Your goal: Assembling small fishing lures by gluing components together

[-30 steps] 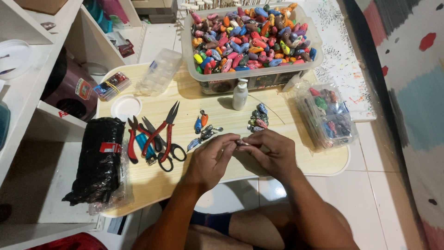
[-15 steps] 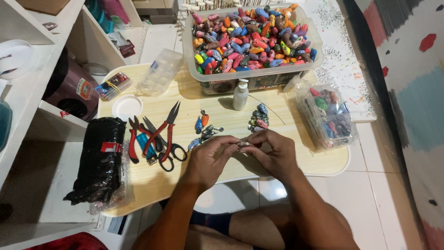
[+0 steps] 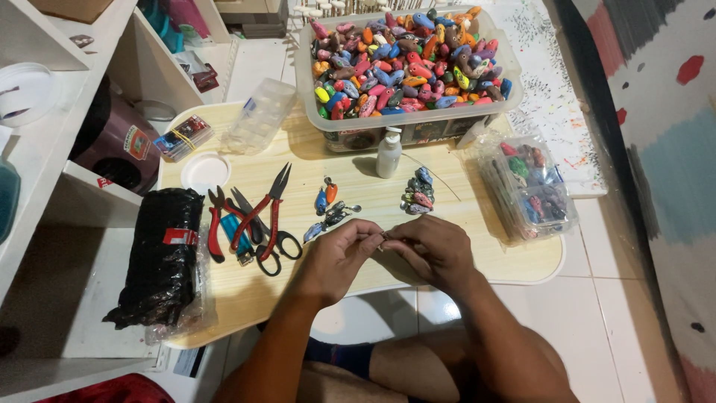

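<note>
Both hands pinch one small metal piece (image 3: pixel 382 240) between fingertips, left hand (image 3: pixel 339 257) and right hand (image 3: pixel 432 250) meeting just above the front edge of the wooden table (image 3: pixel 477 246). Looks like mid-assembly; next move likely needs steady fine fingertip work. Red-handled pliers (image 3: pixel 253 216) lie left. White squeeze bottle (image 3: pixel 388 153) stands before the clear tub (image 3: pixel 406 123) of coloured lures. Black bag (image 3: pixel 160 257) with red label far left.

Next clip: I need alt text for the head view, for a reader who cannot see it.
Over a pale wooden lap table, a left hand and right hand pinch a small metal piece between their fingertips. Red-handled pliers lie to the left; a clear tub of colourful lures sits behind.
</note>
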